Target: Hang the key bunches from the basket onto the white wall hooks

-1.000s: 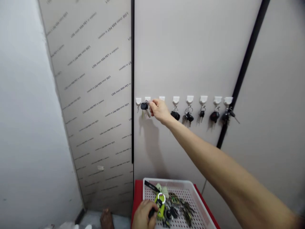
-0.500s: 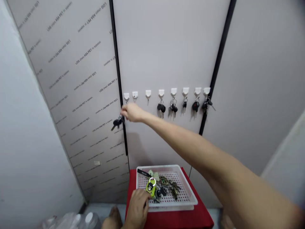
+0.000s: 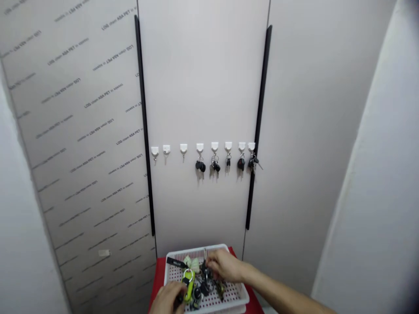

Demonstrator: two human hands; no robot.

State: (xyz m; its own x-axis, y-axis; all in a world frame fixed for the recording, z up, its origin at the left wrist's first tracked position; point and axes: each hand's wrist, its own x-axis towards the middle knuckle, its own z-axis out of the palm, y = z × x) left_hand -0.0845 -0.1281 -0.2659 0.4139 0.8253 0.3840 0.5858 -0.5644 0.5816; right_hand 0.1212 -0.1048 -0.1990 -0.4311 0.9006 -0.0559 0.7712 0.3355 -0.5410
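A white perforated basket [image 3: 235,293] on a red surface [image 3: 157,279] holds a heap of keys and fobs. My right hand [image 3: 224,265] is down inside the basket, fingers curled over the pile of keys [image 3: 204,283]; what it grips is hidden. My left hand [image 3: 166,298] rests at the basket's near left corner, fingers closed around a lime-green key fob [image 3: 189,281] with a metal ring. On the wall above runs a row of white hooks [image 3: 183,148]. The three left hooks are bare. The other hooks carry black key bunches [image 3: 200,165].
The pale wall panels are split by two black vertical strips [image 3: 144,131]. The left panel [image 3: 75,131] has printed protective film. A white wall [image 3: 376,174] closes in on the right. A black tag [image 3: 176,263] lies at the basket's back left.
My right hand took a black key bunch off the second hook, swung it left, then dropped down into the basket. The view pulled back and tilted. My left hand stayed on the green fob.
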